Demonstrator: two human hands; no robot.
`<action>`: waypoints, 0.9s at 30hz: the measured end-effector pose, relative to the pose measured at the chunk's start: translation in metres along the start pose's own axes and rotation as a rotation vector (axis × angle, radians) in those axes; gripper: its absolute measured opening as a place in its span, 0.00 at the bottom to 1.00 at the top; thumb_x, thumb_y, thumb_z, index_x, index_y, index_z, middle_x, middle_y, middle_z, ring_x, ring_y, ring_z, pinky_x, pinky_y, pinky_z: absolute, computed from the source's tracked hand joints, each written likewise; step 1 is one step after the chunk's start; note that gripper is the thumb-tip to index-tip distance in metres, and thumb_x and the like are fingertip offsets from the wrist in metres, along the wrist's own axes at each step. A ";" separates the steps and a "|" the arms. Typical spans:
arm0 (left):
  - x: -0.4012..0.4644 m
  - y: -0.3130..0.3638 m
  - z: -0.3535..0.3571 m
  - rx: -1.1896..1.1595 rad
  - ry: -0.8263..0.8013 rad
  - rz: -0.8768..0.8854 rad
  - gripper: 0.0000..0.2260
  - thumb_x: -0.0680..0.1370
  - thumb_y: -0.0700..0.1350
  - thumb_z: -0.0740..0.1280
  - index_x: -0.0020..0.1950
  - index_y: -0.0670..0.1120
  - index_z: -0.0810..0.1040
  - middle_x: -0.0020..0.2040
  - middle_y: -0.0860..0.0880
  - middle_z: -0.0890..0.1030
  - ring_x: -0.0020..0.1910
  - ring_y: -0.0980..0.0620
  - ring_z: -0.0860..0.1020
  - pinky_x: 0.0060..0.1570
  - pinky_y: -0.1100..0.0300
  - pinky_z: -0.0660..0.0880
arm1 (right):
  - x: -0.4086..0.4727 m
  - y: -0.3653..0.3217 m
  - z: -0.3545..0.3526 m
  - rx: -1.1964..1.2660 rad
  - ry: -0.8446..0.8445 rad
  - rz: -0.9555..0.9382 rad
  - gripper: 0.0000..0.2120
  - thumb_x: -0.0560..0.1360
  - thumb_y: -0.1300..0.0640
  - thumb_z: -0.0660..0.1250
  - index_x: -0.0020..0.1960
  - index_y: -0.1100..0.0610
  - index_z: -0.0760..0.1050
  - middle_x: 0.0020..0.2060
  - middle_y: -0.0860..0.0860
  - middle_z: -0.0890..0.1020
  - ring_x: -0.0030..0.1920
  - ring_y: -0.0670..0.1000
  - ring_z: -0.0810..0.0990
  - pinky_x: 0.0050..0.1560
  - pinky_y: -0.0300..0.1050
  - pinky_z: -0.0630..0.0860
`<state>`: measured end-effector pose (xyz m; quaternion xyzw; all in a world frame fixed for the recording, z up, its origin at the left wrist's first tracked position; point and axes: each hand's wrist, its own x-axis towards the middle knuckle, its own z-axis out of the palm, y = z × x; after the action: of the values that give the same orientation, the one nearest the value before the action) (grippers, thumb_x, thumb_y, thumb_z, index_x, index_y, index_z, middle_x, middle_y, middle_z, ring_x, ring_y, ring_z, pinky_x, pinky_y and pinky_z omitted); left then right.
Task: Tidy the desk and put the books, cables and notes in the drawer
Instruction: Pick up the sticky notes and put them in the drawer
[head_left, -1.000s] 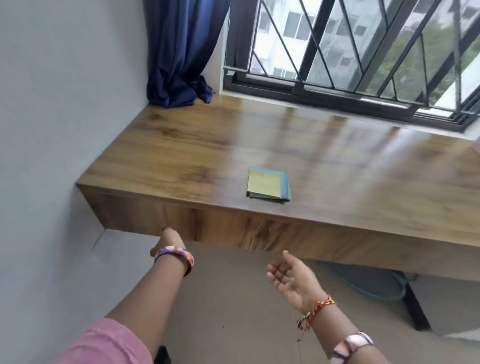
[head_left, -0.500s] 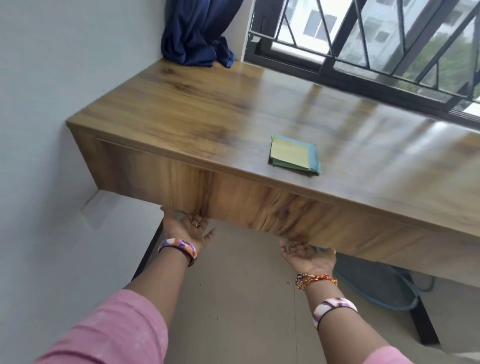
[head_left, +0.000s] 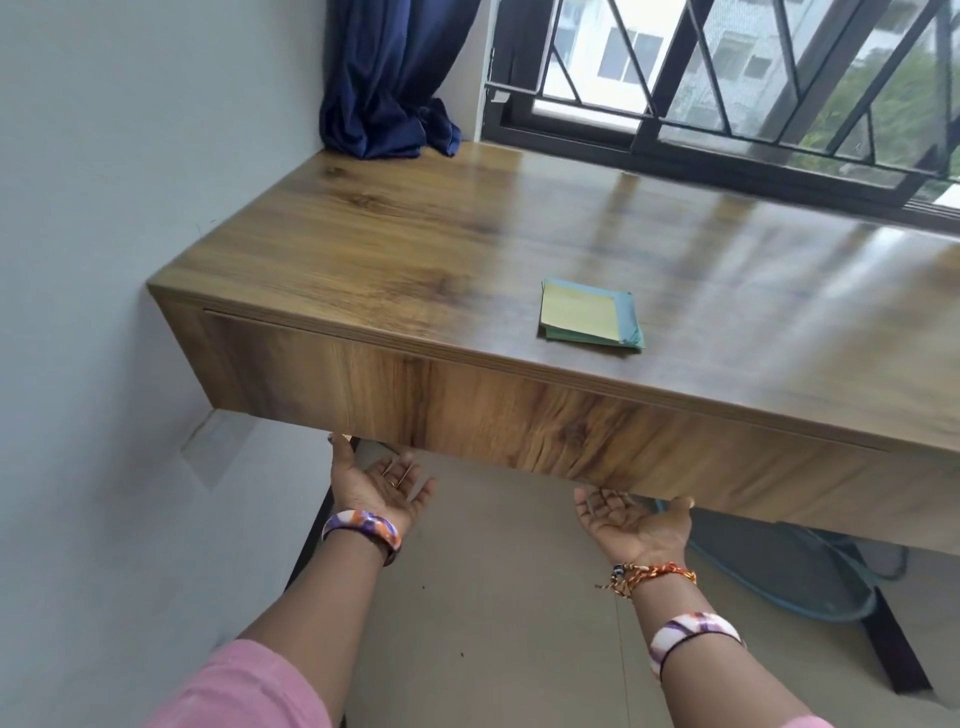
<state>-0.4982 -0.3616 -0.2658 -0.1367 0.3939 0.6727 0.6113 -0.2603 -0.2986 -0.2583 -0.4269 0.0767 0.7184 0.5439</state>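
A small stack of notes (head_left: 589, 318), yellow sheet on green and teal ones, lies on the wooden desk (head_left: 415, 249) near its front edge. Below the desktop runs the wooden drawer front (head_left: 467, 415), closed. My left hand (head_left: 382, 486) is palm up just under the drawer's bottom edge, fingers spread, fingertips hidden beneath the wood. My right hand (head_left: 631, 522) is also palm up under that edge further right, fingers apart. Neither hand holds anything.
A grey wall (head_left: 104, 260) stands close on the left. A dark blue curtain (head_left: 384, 78) hangs at the desk's back corner beside a barred window (head_left: 727, 78). Under the desk at the right sit a fan base with a blue hose (head_left: 810, 582) and a dark leg.
Both hands stay under the drawer's lower edge, now turned more palm up with fingers showing. The view has shifted a little nearer the desk; the notes have not moved.
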 end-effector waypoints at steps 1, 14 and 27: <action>0.001 0.000 0.001 -0.031 -0.008 -0.009 0.39 0.72 0.71 0.54 0.71 0.42 0.64 0.61 0.41 0.72 0.68 0.44 0.67 0.62 0.45 0.65 | 0.001 0.000 -0.002 -0.002 -0.001 -0.003 0.43 0.73 0.29 0.46 0.69 0.64 0.63 0.53 0.59 0.74 0.56 0.57 0.74 0.60 0.55 0.67; -0.004 -0.032 0.001 -0.108 -0.038 0.067 0.28 0.78 0.64 0.51 0.71 0.48 0.65 0.68 0.45 0.70 0.67 0.43 0.69 0.67 0.45 0.63 | -0.020 0.011 -0.026 0.055 -0.029 -0.002 0.45 0.71 0.29 0.53 0.70 0.66 0.62 0.67 0.62 0.70 0.69 0.59 0.67 0.70 0.55 0.61; -0.197 -0.101 -0.016 1.021 0.444 0.416 0.17 0.74 0.42 0.68 0.59 0.39 0.67 0.64 0.35 0.71 0.60 0.37 0.73 0.56 0.50 0.69 | -0.183 0.003 -0.099 -1.138 0.380 -1.006 0.21 0.74 0.62 0.65 0.66 0.62 0.66 0.61 0.60 0.72 0.61 0.59 0.71 0.62 0.48 0.65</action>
<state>-0.3665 -0.5195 -0.1823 0.1172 0.8045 0.4593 0.3579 -0.2026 -0.4877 -0.1935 -0.7392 -0.4141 0.2292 0.4792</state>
